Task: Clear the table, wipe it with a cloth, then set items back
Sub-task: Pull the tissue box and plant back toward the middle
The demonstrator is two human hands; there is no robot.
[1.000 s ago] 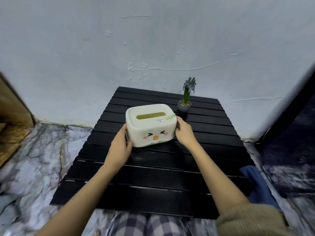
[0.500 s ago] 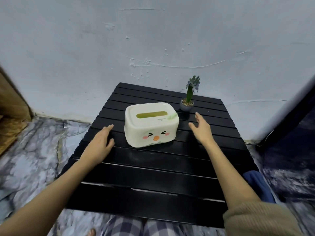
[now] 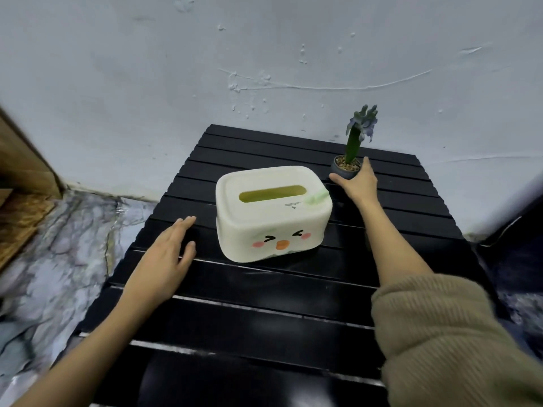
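A cream tissue box (image 3: pixel 271 212) with a cartoon face stands in the middle of the black slatted table (image 3: pixel 264 298). Behind it to the right is a small grey pot (image 3: pixel 342 168) holding a green stem with bluish flowers. My right hand (image 3: pixel 357 180) reaches past the box and cups the front of the pot, thumb on its left side and a finger on its right; the pot rests on the table. My left hand (image 3: pixel 164 257) lies flat on the table to the left of the box, fingers spread, holding nothing.
The table's far edge stands against a pale plastered wall (image 3: pixel 264 69). Marble-patterned floor (image 3: pixel 58 254) lies to the left, with a wooden piece of furniture (image 3: pixel 20 183) at the far left. A dark surface (image 3: pixel 517 230) borders the right side.
Both hands let go of the tissue box, which stayed on the table. My right hand moved back to the plant pot and closed around it; my left hand settled flat beside the box.
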